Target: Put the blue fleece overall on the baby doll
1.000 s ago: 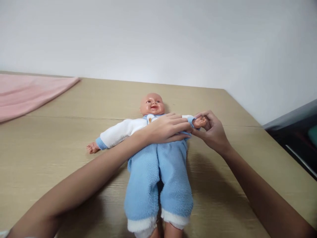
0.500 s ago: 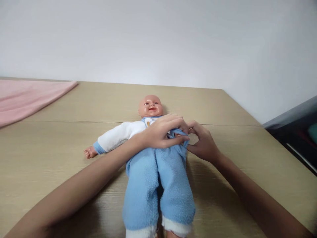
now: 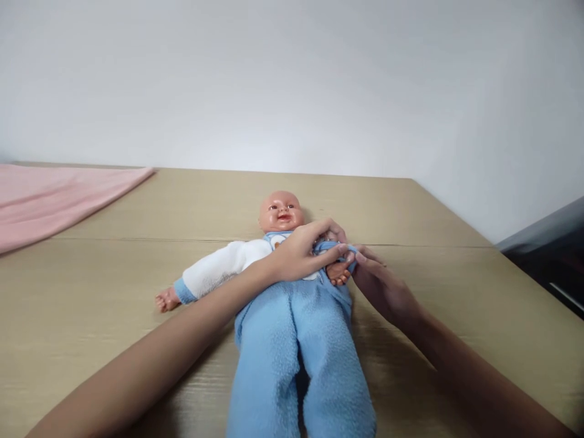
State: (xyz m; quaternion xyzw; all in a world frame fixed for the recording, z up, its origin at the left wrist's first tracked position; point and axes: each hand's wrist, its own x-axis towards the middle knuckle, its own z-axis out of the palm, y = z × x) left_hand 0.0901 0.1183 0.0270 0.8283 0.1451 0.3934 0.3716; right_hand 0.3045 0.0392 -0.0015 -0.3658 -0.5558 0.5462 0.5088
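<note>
A baby doll (image 3: 281,213) lies on its back on the wooden table, its head away from me. It wears blue fleece trousers (image 3: 269,340) and a white top with blue trim. On the left, its white sleeve (image 3: 212,267) is stretched out with the doll's hand showing. My left hand (image 3: 305,250) reaches across the doll's chest, fingers closed on the blue sleeve cuff (image 3: 335,245). My right hand (image 3: 381,280) pinches the same cuff from the right. Between my hands the doll's other hand (image 3: 338,272) pokes out below the cuff.
A pink cloth (image 3: 59,201) lies at the table's far left. The wooden table (image 3: 91,328) has a seam running across it and meets a pale wall (image 3: 274,85). Past the table's right edge is a dark object (image 3: 552,261) I cannot make out.
The doll's hand on the right now shows clearly out of the blue cuff. My right fingers have come onto the cuff's edge. The view has tipped slightly upward.
</note>
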